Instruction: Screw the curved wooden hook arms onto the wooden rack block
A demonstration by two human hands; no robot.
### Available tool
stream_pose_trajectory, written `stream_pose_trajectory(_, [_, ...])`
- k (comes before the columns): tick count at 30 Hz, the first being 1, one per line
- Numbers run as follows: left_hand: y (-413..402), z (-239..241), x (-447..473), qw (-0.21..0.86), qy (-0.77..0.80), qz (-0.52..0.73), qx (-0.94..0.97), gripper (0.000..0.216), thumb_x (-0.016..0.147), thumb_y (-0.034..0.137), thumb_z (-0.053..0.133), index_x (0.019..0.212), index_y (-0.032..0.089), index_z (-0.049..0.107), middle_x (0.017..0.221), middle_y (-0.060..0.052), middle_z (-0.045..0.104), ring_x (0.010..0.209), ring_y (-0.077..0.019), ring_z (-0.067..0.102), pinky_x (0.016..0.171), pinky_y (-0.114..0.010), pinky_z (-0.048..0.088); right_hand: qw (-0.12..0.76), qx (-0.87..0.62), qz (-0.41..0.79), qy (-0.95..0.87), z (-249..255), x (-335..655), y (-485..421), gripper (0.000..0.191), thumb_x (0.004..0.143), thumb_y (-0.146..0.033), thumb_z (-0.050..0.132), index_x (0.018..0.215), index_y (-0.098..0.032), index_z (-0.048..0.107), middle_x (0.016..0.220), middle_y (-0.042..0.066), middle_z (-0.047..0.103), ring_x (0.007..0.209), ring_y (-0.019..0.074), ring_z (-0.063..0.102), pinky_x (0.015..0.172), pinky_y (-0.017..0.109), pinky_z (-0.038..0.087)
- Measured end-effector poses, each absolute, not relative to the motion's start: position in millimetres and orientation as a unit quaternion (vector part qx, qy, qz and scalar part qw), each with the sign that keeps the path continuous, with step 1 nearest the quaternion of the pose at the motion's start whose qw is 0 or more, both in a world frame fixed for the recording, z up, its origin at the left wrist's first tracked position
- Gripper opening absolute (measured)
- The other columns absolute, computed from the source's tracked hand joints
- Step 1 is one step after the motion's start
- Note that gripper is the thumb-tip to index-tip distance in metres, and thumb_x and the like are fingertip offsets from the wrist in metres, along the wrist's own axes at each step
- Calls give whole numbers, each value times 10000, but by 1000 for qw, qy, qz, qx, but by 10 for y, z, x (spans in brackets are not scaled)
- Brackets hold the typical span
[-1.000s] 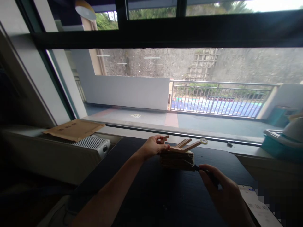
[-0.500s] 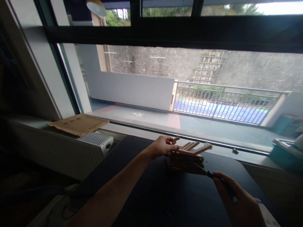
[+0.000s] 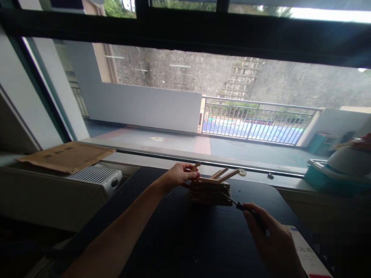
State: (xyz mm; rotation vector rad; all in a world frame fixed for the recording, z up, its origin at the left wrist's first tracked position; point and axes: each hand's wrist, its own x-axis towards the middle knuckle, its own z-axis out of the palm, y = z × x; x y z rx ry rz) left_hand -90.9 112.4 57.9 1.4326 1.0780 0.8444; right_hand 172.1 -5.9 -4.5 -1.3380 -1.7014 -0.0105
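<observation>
A small wooden model [image 3: 210, 190] made of stacked slats stands on the dark table [image 3: 179, 239], with sticks [image 3: 224, 175] rising from its top. My left hand [image 3: 178, 175] grips the model's upper left edge, fingers curled. My right hand [image 3: 271, 241] is closed round a thin dark-handled screwdriver [image 3: 242, 207]. The tool's tip touches the model's lower right side.
A phone or white card [image 3: 307, 253] lies at the table's right edge. A white heater [image 3: 97, 177] with a cardboard envelope [image 3: 65, 156] on it stands at left. A teal container [image 3: 333, 179] sits on the sill at right, near a small dark object [image 3: 270, 176]. A big window lies behind.
The view has swung about while both hands kept their hold. The screwdriver tip stays against the model's right side.
</observation>
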Motion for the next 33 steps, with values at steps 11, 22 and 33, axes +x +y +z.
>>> stream_pose_trajectory(11, [1154,679,-836,531,497,345,593,468,571,430,807,930,159,677,937,-91,699,843,-231,658,620,-294,509,480,-548,-9,-686,-86,1874,-191,241,877,-384,559,1019,-225,671,820,14,733,650,164,684,538,218,533])
stream_pose_trajectory(22, [1155,685,-892,503,517,352,597,454,610,483,767,950,188,711,976,-100,717,990,-283,636,679,-310,505,508,-531,24,-677,-113,1894,-288,201,872,-341,556,988,-232,679,830,12,741,668,164,696,554,212,548])
stream_pose_trajectory(33, [1098,610,-903,492,534,370,580,438,572,458,804,908,187,731,971,-98,717,923,-268,650,682,-319,503,522,-515,102,-672,-185,1897,-372,210,892,-325,539,1020,-214,662,890,31,735,763,173,698,612,229,558])
